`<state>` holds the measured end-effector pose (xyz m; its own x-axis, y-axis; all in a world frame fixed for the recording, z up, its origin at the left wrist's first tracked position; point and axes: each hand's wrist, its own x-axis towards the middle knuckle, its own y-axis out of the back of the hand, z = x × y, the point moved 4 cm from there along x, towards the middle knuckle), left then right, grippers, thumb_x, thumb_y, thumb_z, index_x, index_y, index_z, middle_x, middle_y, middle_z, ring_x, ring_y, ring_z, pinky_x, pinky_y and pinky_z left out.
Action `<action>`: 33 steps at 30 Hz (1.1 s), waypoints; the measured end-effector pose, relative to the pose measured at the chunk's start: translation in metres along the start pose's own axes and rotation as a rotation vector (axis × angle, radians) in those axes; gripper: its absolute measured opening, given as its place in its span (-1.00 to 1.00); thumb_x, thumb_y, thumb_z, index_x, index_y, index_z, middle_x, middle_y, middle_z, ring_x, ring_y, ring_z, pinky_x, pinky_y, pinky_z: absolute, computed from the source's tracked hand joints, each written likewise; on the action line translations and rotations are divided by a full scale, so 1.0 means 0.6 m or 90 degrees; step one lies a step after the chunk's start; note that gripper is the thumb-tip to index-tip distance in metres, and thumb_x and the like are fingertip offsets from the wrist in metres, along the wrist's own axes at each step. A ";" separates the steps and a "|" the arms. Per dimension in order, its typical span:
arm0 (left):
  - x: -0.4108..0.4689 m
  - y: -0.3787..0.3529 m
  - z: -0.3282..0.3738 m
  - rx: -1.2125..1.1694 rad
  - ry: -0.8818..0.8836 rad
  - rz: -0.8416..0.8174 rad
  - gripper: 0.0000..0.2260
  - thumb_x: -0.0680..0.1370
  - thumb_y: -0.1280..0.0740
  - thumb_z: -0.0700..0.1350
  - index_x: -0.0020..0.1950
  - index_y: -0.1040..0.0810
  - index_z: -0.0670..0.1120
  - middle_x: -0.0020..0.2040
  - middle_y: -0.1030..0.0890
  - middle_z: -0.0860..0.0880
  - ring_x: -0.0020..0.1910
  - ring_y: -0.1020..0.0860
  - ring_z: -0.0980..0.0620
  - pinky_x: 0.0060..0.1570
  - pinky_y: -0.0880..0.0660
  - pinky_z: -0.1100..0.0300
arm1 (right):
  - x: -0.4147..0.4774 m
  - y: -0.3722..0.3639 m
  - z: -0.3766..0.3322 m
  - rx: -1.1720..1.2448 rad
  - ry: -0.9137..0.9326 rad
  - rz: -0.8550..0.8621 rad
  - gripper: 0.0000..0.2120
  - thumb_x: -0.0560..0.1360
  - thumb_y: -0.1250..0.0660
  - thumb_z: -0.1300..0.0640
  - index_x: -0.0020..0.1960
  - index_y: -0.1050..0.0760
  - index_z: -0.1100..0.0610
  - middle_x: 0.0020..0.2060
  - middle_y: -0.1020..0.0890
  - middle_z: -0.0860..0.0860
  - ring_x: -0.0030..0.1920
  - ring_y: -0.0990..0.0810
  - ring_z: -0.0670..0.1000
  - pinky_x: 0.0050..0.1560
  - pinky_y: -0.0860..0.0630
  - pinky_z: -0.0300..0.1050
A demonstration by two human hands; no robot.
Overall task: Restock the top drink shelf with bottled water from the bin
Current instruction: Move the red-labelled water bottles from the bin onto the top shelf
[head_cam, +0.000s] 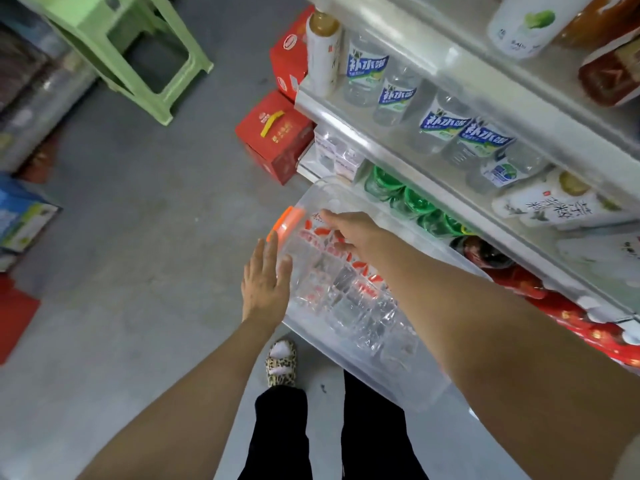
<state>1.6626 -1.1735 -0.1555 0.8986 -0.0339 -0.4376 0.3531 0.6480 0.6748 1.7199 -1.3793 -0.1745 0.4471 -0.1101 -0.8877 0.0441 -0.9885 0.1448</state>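
Right hand (349, 233) over bin (398, 386), left hand (265, 282) alongside

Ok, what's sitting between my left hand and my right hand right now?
In the head view, one side wall of the clear bin and a few red-labelled water bottles inside it lie between the left hand and the right hand.

A green stool (83, 22) stands near red cartons (277, 140).

Small shop: stocked drink shelves (398, 140), boxed goods (277, 140).
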 end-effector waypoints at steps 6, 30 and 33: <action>-0.002 0.005 -0.003 -0.019 0.001 -0.013 -0.30 0.49 0.20 0.41 0.61 -0.02 0.24 0.63 -0.07 0.05 0.59 -0.05 -0.06 0.54 0.05 -0.12 | 0.008 -0.014 -0.017 -0.136 -0.084 0.064 -0.25 0.36 -0.34 -0.52 0.21 -0.59 0.09 -0.10 -0.67 0.04 -0.16 -0.61 0.04 -0.30 -0.43 -0.06; -0.084 0.068 0.076 -0.086 -0.104 -0.232 -0.33 0.54 0.09 0.38 0.62 0.01 0.18 0.62 0.05 0.19 0.59 0.08 0.19 0.58 0.16 0.03 | -0.209 0.051 0.019 0.343 0.129 0.167 -0.43 0.37 -0.63 0.11 0.28 -0.43 0.05 -0.03 -0.71 0.12 -0.08 -0.76 0.14 0.15 -0.64 0.24; -0.111 0.096 0.149 -0.158 -0.117 -0.293 -0.29 0.48 0.05 0.45 0.60 -0.07 0.24 0.60 -0.06 0.25 0.57 -0.04 0.20 0.58 0.01 0.05 | -0.284 0.099 0.007 0.369 0.215 0.210 -0.42 0.32 -0.65 0.12 0.24 -0.46 0.07 0.03 -0.72 0.11 -0.15 -0.77 0.07 0.01 -0.69 0.10</action>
<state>1.6466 -1.2019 -0.0344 0.7040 -0.4742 -0.5288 0.6686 0.6935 0.2683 1.6424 -1.4198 -0.0166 0.6097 -0.4649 -0.6420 -0.5757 -0.8164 0.0444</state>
